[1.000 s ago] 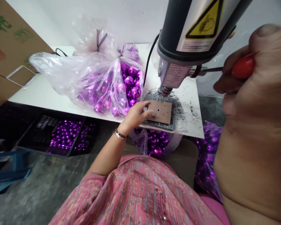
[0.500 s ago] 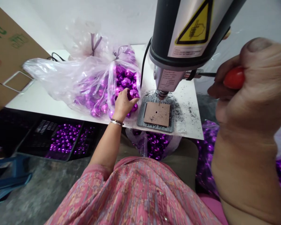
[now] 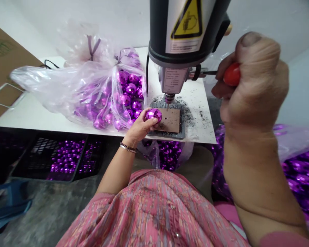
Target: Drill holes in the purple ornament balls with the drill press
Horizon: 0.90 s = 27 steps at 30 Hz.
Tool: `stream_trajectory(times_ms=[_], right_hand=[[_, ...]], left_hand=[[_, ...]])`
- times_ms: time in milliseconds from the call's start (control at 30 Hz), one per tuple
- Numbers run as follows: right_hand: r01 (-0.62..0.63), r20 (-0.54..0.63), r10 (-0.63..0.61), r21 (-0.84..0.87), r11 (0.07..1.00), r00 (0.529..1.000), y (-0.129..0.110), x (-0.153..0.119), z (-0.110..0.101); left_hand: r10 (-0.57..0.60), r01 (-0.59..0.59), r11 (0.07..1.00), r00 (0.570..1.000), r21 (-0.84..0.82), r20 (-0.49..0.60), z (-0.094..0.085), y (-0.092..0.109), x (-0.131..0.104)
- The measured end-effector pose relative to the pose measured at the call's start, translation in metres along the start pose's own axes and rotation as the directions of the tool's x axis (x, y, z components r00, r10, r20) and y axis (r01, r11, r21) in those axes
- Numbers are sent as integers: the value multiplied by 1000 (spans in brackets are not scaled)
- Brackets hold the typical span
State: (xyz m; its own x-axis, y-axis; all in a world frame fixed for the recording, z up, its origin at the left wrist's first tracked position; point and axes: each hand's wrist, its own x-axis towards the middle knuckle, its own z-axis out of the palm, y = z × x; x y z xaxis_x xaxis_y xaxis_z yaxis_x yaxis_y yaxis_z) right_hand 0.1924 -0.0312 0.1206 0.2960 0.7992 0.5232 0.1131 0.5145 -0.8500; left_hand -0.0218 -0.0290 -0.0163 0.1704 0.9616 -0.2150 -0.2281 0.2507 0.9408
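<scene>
Between the thumb and fingers of my left hand [image 3: 140, 127] is a shiny purple mirror ball [image 3: 153, 116], held over the left part of a brown board [image 3: 173, 125]. That board has a small dark hole and lies on the grey base [image 3: 181, 133] of a drill press [image 3: 177, 51]. The drill's chuck and thin bit point down above the board. My right hand [image 3: 254, 80] is closed round the red knob [image 3: 231, 74] of the drill's lever. Left of the base, an open plastic bag [image 3: 115, 92] shows more purple balls [image 3: 131, 89].
Dark shavings [image 3: 187, 113] lie around the base on the white table [image 3: 41, 116]. A cardboard box [image 3: 5, 58] stands at the left. Below are a black crate [image 3: 46, 161] of purple balls and a blue stool [image 3: 10, 199]. More bagged balls [image 3: 304, 181] are at the right.
My left hand has moved from the open bag to the drill base and now holds a purple ball. My right hand stays on the red knob. The view has shifted slightly.
</scene>
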Motion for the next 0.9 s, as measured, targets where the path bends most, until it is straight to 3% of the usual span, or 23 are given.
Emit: stream_trajectory(times_ms=[167,333,467,700,900], right_hand=[[-4,31,3,30,1000,1000,-5,0,3],[-17,31,18,-20,1000,999,-7,0,3],[13,44,-12,-12,1000,999,-5,0,2],[-36,56,33,54,998,998,-9,-1,3],[17,79,-18,4,1000,997,-12,-5,-1]], left_hand=[[-60,58,998,996,28,62,-3,-7,0],[14,-19,968,1000,250,22,0,-6,4],[21,-13,907,1000,421,-14,5,-2,10],[119,-60,830,990,555,-71,14,-6,27],[139,-60,778,987,626,-79,17,-4,34]])
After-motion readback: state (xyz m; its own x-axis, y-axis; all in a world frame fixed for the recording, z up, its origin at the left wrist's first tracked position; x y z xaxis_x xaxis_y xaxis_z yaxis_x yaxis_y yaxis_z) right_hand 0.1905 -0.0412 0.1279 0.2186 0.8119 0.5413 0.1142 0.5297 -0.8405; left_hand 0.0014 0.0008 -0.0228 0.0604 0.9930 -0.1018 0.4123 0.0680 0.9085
